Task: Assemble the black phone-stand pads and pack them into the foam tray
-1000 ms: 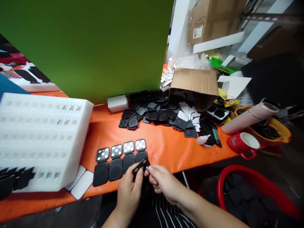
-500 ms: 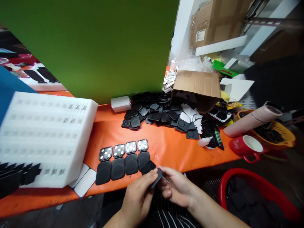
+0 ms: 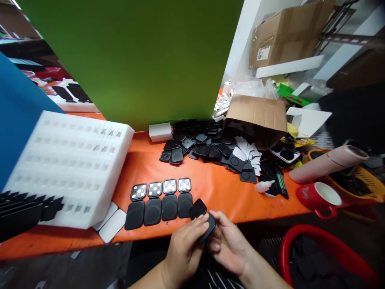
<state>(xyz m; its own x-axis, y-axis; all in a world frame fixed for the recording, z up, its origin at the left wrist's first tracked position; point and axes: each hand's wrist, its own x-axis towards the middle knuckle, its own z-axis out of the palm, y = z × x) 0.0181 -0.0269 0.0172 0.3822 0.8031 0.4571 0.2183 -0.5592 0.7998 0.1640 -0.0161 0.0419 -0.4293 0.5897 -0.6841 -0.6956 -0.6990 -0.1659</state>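
Observation:
Near the table's front edge, my left hand (image 3: pixel 188 243) grips a black hinged pad (image 3: pixel 208 228) between thumb and fingers. One square flap of it points away from me, beside the last pad of the row. My right hand (image 3: pixel 227 243) closes on the pad's right side with its fingertips, partly hidden behind it. To the left lie several unfolded hinged pads (image 3: pixel 153 211) in a row, their upper halves dotted with pale discs. Farther back is a heap of loose black square parts (image 3: pixel 201 146).
A white foam block (image 3: pixel 75 168) with slots stands at left, black pieces (image 3: pixel 30 208) along its front. At right are a cardboard box (image 3: pixel 257 116), a small dropper bottle (image 3: pixel 264 186), a pink flask (image 3: pixel 327 162), a red mug (image 3: pixel 315 196) and a red basin (image 3: pixel 285 249) of dark pieces.
The view has swung a little to the left. Both hands, still on the hinged pad, have shifted slightly right, and its flap covers less of the row's last pad.

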